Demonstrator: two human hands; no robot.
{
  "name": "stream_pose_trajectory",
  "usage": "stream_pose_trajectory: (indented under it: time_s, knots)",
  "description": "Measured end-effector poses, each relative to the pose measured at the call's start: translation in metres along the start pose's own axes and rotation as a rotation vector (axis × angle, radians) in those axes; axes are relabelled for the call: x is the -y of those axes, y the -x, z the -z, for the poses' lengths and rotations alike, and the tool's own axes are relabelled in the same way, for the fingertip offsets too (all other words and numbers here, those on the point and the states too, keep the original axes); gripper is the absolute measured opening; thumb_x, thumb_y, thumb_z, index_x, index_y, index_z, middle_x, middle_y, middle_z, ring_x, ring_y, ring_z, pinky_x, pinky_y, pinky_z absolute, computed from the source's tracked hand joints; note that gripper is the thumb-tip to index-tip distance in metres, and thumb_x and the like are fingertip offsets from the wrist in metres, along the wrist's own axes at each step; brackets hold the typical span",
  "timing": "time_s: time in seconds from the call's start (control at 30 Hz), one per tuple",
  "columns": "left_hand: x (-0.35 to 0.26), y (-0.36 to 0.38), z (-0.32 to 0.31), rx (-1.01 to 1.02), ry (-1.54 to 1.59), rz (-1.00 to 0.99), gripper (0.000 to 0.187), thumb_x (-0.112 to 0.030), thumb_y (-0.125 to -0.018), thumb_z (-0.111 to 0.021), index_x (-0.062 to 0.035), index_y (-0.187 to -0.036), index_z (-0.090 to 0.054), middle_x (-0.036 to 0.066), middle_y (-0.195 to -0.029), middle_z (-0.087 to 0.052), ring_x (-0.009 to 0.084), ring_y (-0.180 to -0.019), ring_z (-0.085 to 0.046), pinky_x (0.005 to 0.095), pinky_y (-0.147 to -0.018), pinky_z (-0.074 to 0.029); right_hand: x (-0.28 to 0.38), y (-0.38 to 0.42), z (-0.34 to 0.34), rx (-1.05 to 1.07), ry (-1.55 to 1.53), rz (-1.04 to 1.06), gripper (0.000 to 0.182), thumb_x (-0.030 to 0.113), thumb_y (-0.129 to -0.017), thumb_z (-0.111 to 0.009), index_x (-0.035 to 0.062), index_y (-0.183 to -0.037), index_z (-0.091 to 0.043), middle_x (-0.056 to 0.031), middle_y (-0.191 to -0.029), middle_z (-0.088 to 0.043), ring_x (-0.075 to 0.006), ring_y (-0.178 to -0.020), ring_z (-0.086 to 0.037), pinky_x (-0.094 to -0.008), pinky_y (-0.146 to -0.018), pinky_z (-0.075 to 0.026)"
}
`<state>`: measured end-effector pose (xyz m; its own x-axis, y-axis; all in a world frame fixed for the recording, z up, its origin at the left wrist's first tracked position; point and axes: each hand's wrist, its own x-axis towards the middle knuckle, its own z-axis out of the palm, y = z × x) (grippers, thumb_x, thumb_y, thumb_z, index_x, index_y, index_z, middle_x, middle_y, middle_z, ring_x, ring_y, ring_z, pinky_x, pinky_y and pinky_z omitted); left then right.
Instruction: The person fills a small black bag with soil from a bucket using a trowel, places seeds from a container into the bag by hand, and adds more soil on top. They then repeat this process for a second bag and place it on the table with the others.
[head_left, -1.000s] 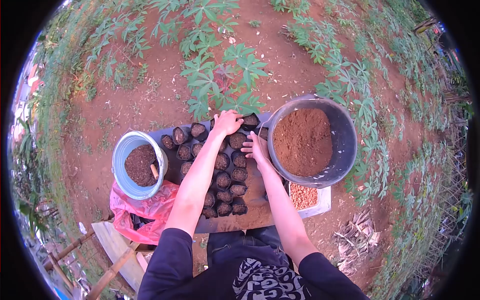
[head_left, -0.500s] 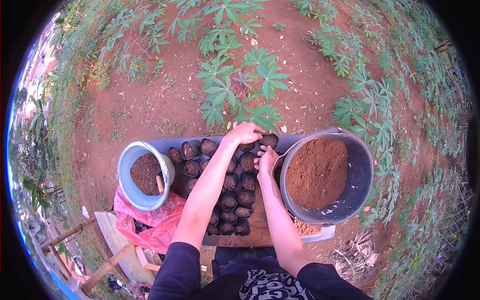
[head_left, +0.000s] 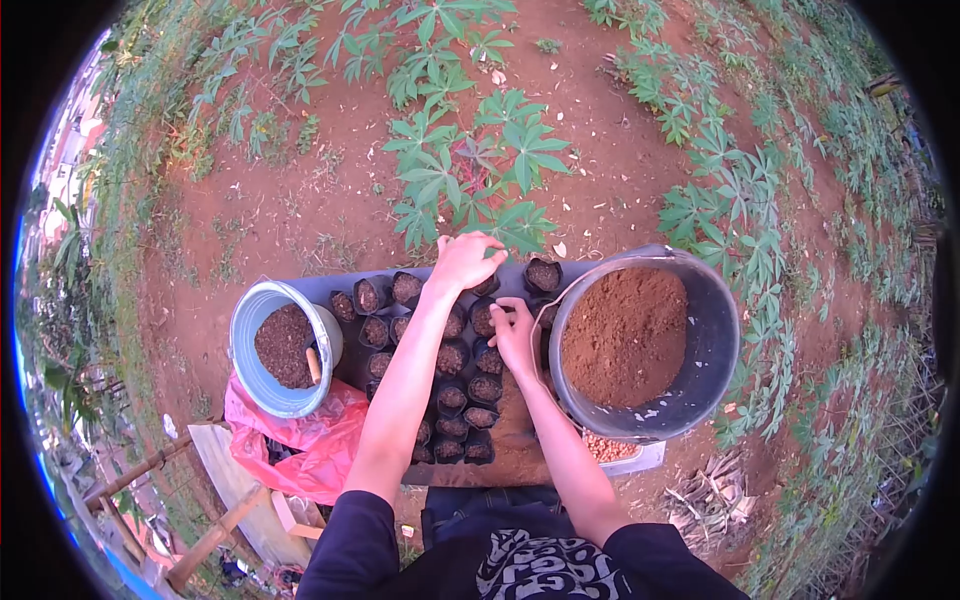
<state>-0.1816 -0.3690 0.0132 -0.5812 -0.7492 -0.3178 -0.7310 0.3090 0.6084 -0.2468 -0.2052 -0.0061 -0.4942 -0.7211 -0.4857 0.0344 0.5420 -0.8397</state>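
Observation:
Rows of small black planting bags filled with dark soil stand on a grey tabletop. My left hand is over the far edge of the table, fingers bent and a little apart, with nothing visible in them. Just below it, a soil-filled bag is partly covered. My right hand has its fingertips on the rim of another planting bag, pinching its right side. A separate filled bag sits at the far edge, beyond my right hand.
On the left is a light blue bucket of dark soil with a wooden-handled tool. A large black bucket of reddish soil stands right, beside a tray of orange-brown grains. Pink plastic hangs front left; leafy plants grow beyond.
Both hands have left the bag at the far edge. My left hand has shifted slightly left; my right hand has come left and nearer, onto another bag.

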Motion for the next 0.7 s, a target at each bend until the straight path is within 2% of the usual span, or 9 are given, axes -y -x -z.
stream_pose_trajectory:
  time_s: [0.03, 0.13, 0.2, 0.3, 0.4, 0.47, 0.6, 0.63, 0.7]
  knots:
    - [0.007, 0.014, 0.004, -0.119, -0.031, -0.028, 0.029, -0.035, -0.088, -0.066, -0.0134, -0.105, -0.073, 0.011, -0.103, -0.072, 0.0250, -0.107, -0.064, 0.0479, -0.096, -0.038, -0.011, 0.006, 0.002, -0.101, 0.284, 0.316, 0.031, 0.022, -0.093, -0.066, 0.0009, -0.113, -0.058, -0.0118, -0.068, -0.064, -0.0207, -0.056, -0.063, -0.0359, -0.054, -0.047]
    - [0.010, 0.059, 0.003, -0.286, 0.166, 0.089, 0.021, -0.023, -0.084, -0.072, -0.0053, -0.096, -0.072, 0.015, -0.093, -0.071, 0.0252, -0.086, -0.069, 0.0406, -0.080, -0.049, -0.018, 0.022, 0.005, -0.109, 0.281, 0.146, 0.034, 0.023, -0.093, -0.066, 0.0015, -0.116, -0.051, -0.0110, -0.064, -0.062, -0.0228, -0.059, -0.063, -0.0395, -0.058, -0.046]
    - [0.010, 0.088, -0.013, -0.330, 0.329, 0.142, 0.021, -0.013, -0.079, -0.077, -0.0003, -0.095, -0.072, 0.018, -0.088, -0.071, 0.0256, -0.063, -0.068, 0.0356, -0.064, -0.055, -0.020, 0.023, 0.005, -0.170, 0.349, 0.191, 0.035, 0.020, -0.094, -0.064, 0.0015, -0.118, -0.047, -0.0122, -0.060, -0.061, -0.0297, -0.057, -0.062, -0.0439, -0.059, -0.046]
    - [0.011, 0.110, -0.043, -0.351, 0.312, 0.130, 0.028, -0.014, -0.078, -0.079, 0.0010, -0.100, -0.072, 0.019, -0.088, -0.071, 0.0268, -0.070, -0.071, 0.0381, -0.073, -0.057, -0.034, 0.016, 0.000, -0.231, 0.398, 0.196, 0.026, 0.021, -0.095, -0.062, -0.0002, -0.108, -0.054, -0.0164, -0.060, -0.062, -0.0358, -0.060, -0.065, -0.0466, -0.061, -0.048]
    - [0.015, 0.110, -0.064, -0.324, 0.252, 0.115, 0.027, -0.007, -0.076, -0.076, 0.0012, -0.101, -0.073, 0.023, -0.093, -0.071, 0.0367, -0.085, -0.070, 0.0416, -0.080, -0.057, -0.055, 0.006, 0.001, -0.197, 0.512, 0.227, 0.023, 0.021, -0.097, -0.058, -0.0011, -0.089, -0.059, -0.0174, -0.060, -0.062, -0.0312, -0.055, -0.067, -0.0427, -0.054, -0.051]
    - [0.013, 0.109, -0.070, -0.328, 0.212, 0.102, 0.028, -0.005, -0.079, -0.074, 0.0040, -0.106, -0.071, 0.023, -0.090, -0.071, 0.0301, -0.080, -0.073, 0.0376, -0.076, -0.058, -0.059, 0.008, 0.003, -0.245, 0.531, 0.244, 0.022, 0.020, -0.098, -0.057, -0.0010, -0.090, -0.058, -0.0162, -0.062, -0.063, -0.0280, -0.052, -0.066, -0.0401, -0.052, -0.051]
    - [0.004, 0.110, -0.082, -0.300, 0.270, 0.041, 0.028, -0.004, -0.081, -0.071, 0.0030, -0.108, -0.071, 0.024, -0.094, -0.071, 0.0317, -0.081, -0.073, 0.0383, -0.077, -0.058, -0.027, 0.029, 0.013, -0.280, 0.306, 0.151, 0.021, 0.019, -0.100, -0.055, -0.0007, -0.094, -0.058, -0.0135, -0.065, -0.065, -0.0233, -0.051, -0.066, -0.0362, -0.050, -0.052]
    - [0.003, 0.111, -0.084, -0.344, 0.329, 0.022, 0.026, -0.004, -0.082, -0.070, 0.0027, -0.107, -0.071, 0.023, -0.095, -0.071, 0.0322, -0.081, -0.072, 0.0383, -0.077, -0.058, -0.022, 0.035, 0.015, -0.243, 0.192, 0.122, 0.021, 0.020, -0.100, -0.054, 0.0000, -0.103, -0.059, -0.0110, -0.068, -0.065, -0.0201, -0.049, -0.065, -0.0338, -0.050, -0.052]
    - [-0.002, 0.111, -0.074, -0.444, 0.329, 0.009, 0.024, -0.004, -0.082, -0.068, 0.0021, -0.106, -0.070, 0.021, -0.100, -0.069, 0.0348, -0.087, -0.070, 0.0406, -0.081, -0.056, -0.018, 0.043, 0.015, -0.260, 0.222, 0.210, 0.021, 0.020, -0.100, -0.054, 0.0008, -0.107, -0.059, -0.0101, -0.067, -0.065, -0.0194, -0.049, -0.064, -0.0336, -0.050, -0.051]
